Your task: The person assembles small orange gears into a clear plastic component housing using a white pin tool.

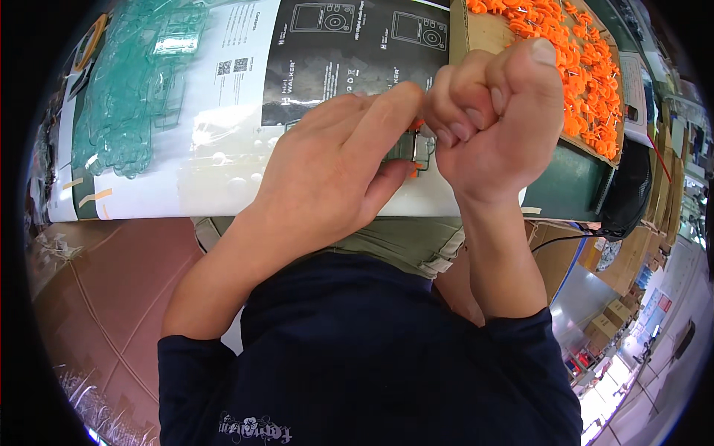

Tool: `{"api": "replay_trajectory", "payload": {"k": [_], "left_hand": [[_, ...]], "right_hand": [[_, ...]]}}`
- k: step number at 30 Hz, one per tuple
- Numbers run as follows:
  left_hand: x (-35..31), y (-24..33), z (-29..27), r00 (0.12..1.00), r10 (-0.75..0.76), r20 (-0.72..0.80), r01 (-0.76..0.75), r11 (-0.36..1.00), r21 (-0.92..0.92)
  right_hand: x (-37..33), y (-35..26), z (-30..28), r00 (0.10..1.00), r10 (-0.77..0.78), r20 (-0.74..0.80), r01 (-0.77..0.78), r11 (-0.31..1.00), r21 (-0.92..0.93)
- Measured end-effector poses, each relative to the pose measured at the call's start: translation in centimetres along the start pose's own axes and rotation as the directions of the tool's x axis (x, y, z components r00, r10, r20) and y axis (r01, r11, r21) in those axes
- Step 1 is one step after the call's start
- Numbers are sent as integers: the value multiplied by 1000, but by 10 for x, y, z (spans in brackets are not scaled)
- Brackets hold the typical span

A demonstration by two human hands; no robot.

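My left hand (335, 171) and right hand (494, 119) both pinch closed on the small metal clip (416, 149) w/ orange piece, held above the tabletop (223, 149); I think it may slip, because the fingers cover it.

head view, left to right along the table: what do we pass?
Pile of clear green plastic parts → white printed sheet → left hand → small metal piece → right hand → cardboard box of orange parts.

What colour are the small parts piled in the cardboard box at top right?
Bright orange; the small parts fill the cardboard box, clearest in the head view.
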State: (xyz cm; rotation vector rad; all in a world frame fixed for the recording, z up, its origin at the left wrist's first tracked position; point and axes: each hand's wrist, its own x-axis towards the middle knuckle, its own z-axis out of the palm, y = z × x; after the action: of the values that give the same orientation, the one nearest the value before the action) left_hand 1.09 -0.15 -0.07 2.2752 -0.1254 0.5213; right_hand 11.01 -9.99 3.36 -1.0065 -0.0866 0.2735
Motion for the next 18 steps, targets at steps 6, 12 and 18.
{"api": "replay_trajectory", "payload": {"k": [6, 12, 18], "left_hand": [[-1, -4, -2, 998, 21, 63, -27, 996, 89], [-10, -10, 11, 989, 136, -51, -123, 971, 205], [-10, -8, 7, 993, 116, -3, -113, 972, 205]], "right_hand": [[0, -4, -27, 976, -83, 203, 86, 996, -9], [-22, -19, -53, 941, -146, 306, 93, 979, 181], [-25, -7, -57, 900, -184, 396, 112, 974, 198]]}}
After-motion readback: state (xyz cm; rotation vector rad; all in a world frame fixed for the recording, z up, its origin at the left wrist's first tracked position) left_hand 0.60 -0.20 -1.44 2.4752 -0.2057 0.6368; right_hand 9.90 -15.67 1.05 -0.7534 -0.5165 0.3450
